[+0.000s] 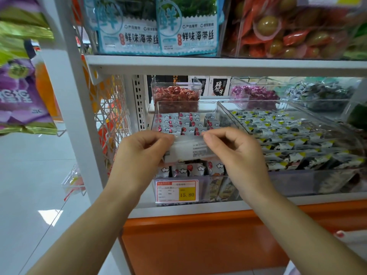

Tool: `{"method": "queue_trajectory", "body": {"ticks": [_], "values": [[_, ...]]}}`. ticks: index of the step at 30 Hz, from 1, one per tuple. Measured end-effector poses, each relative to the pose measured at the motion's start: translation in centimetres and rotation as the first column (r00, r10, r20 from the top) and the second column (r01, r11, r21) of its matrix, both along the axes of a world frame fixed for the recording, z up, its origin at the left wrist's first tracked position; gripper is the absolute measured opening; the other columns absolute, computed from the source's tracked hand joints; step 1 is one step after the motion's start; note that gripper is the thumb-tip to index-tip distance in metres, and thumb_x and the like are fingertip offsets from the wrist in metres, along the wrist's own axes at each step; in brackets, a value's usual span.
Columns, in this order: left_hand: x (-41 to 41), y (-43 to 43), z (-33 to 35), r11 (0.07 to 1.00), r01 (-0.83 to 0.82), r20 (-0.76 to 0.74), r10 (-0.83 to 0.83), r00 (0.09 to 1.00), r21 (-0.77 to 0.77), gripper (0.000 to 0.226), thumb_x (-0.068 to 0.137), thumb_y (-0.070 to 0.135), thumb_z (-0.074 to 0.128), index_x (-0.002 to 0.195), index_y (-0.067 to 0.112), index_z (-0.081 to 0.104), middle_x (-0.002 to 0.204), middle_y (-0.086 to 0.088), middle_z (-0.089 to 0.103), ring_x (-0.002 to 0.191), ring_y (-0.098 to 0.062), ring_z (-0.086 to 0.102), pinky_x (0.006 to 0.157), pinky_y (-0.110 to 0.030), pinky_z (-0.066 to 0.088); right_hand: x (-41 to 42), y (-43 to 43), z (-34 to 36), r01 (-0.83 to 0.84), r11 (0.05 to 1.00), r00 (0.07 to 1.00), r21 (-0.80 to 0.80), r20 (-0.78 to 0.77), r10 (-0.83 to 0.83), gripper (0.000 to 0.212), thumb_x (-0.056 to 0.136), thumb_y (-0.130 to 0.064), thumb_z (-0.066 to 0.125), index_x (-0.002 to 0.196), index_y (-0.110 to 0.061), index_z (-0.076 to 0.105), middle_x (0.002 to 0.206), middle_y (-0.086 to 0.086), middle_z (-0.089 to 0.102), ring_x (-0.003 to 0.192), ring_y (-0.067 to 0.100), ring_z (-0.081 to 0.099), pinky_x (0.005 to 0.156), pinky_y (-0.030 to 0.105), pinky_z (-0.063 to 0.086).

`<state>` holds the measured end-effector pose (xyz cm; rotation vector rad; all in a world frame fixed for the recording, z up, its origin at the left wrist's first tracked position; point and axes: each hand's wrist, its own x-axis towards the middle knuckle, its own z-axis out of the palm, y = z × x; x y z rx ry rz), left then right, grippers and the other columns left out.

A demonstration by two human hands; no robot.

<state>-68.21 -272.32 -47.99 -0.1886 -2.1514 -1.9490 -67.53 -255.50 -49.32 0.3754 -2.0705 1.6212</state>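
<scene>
Fingers point(168, 138) of our left hand point(141, 151) and right hand point(236, 153) pinch a white packet point(188, 150) by its ends, above the clear bin point(186, 102). Probably stocking: next, lower it gently among the snacks point(178, 124).

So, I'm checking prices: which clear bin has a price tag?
The front left bin, holding red-and-white packets; its tag reads 15.80. No other bin shows one.

Clear glossy plastic bin point(185, 108); matt white packet point(188, 150); glossy floor point(29, 175).
</scene>
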Motion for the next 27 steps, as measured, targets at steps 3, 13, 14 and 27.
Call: {"method": "queue_trajectory", "body": {"ticks": [3, 13, 14, 27], "values": [[-0.2, 0.0, 0.2, 0.983, 0.001, 0.086, -0.017, 0.996, 0.182, 0.022, 0.089, 0.017, 0.058, 0.08, 0.005, 0.072, 0.091, -0.01, 0.071, 0.08, -0.018, 0.07, 0.062, -0.024, 0.058, -0.1, 0.6, 0.4, -0.195, 0.979, 0.978, 0.051, 0.084, 0.191, 0.039, 0.081, -0.02, 0.068, 0.118, -0.031, 0.06, 0.118, -0.008, 0.064, 0.11, 0.008, 0.059, 0.093, 0.027, 0.049], [-0.6, 0.4, -2.0, 0.594, -0.19, -0.338, -0.147, 0.93, -0.781, 0.047, 0.095, 0.039, 0.037, 0.14, 0.025, 0.04, 0.145, 0.008, 0.039, 0.135, -0.009, 0.029, 0.112, -0.03, 0.018, -2.0, 3.0, 0.9, 0.182, 0.979, 0.983, -0.093, -0.017, -0.185, 0.012, 0.084, -0.021, 0.066, 0.094, -0.017, 0.061, 0.086, 0.001, 0.067, 0.077, 0.018, 0.067, 0.069, 0.031, 0.058], [-0.6, 0.5, -2.3, 0.475, -0.202, -0.327, -0.197, 0.924, -0.857, 0.049, 0.095, 0.043, 0.031, 0.14, 0.026, 0.039, 0.148, 0.01, 0.035, 0.139, -0.008, 0.021, 0.114, -0.032, 0.007, -2.2, 3.1, 1.0, 0.208, 0.978, 0.977, -0.031, -0.036, -0.209, 0.007, 0.085, -0.024, 0.065, 0.089, -0.02, 0.061, 0.086, 0.002, 0.067, 0.078, 0.021, 0.066, 0.072, 0.037, 0.057], [-0.8, -0.1, -3.4, 0.222, -0.12, -0.173, -0.238, 0.956, -0.968, 0.063, 0.089, 0.056, 0.014, 0.143, 0.029, 0.032, 0.151, 0.015, 0.027, 0.142, -0.004, 0.01, 0.115, -0.049, -0.009, -4.0, 1.8, 1.0, 0.232, 0.899, 0.973, 0.372, -0.107, -0.207, 0.044, 0.086, -0.031, 0.064, 0.124, -0.009, 0.058, 0.123, 0.004, 0.061, 0.113, 0.015, 0.055, 0.091, 0.024, 0.04]]}}
